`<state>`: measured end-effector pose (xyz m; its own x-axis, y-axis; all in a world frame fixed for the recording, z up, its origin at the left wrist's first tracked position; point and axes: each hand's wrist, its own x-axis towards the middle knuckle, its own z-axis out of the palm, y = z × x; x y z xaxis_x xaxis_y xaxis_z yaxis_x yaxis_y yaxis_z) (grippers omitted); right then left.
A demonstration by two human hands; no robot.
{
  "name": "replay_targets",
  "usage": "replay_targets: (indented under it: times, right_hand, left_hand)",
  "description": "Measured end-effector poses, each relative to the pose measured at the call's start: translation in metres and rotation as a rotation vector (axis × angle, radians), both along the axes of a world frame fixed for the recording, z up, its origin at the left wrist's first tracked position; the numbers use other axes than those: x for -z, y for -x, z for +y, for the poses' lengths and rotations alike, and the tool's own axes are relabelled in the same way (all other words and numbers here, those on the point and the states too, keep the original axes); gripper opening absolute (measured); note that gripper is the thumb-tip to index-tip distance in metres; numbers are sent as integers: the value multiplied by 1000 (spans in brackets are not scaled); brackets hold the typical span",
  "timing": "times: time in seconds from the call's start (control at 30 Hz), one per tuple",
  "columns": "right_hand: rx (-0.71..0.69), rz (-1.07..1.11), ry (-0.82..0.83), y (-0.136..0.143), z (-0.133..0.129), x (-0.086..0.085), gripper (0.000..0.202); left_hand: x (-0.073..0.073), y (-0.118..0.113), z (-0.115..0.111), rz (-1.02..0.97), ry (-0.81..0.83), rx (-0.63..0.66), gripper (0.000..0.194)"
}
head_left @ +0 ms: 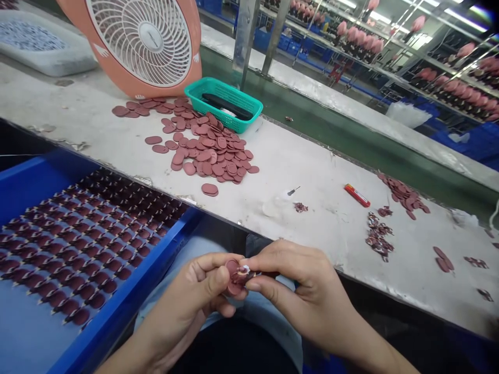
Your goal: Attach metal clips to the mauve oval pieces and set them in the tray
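Note:
Above my lap, my left hand (205, 291) is closed around a reddish-brown oval disc (233, 286), its thumb pressed along one side. Against that disc sits a small painted piece (245, 271) with white and dark brown parts. My right hand (298, 283) pinches the small piece between thumb and index finger. Its exact shape is partly hidden by the fingertips. On the bench beyond lie a big heap of similar oval discs (212, 150) and a small clump of painted pieces (301, 207).
A blue crate (177, 228) with rows of finished-looking brown pieces stands at left. On the bench are an orange fan (150, 36), a green basket (253, 111), a red tube-like item (357, 195), a small dark pointed tool (293, 191) and more painted pieces (378, 236) at right.

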<state>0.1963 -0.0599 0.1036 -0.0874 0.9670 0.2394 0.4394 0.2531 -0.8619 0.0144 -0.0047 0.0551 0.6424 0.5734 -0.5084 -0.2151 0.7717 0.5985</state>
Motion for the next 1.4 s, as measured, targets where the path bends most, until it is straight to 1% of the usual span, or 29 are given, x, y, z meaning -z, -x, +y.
replay_targets:
  times: [0.27, 0.5, 0.67, 0.87, 1.07, 1.27, 1.4]
  right_hand:
    - [-16, -19, 25, -1, 2, 0, 16]
    - [-48, -76, 19, -3, 5, -4, 16]
    - [-98, -139, 0, -2, 7, -5, 13]
    - [-101, -154, -49, 2, 6, -3, 13]
    - [-105, -148, -64, 6, 9, -1, 16]
    - [-140, -148, -20, 8, 12, 0, 11]
    - [-167, -171, 8, 7, 12, -4, 16]
  left_hand:
    - [-7, -2, 0, 31, 74, -25, 37]
    - [-1, -3, 0, -3, 94, -37, 32]
    - [-1, -2, 1, -7, 120, -41, 31]
    - [0, 0, -1, 12, 136, -80, 35]
    - [4, 3, -3, -3, 153, -118, 33]
    - [11, 6, 0, -23, 137, -104, 33]
    - [13, 11, 0, -49, 128, -82, 32]
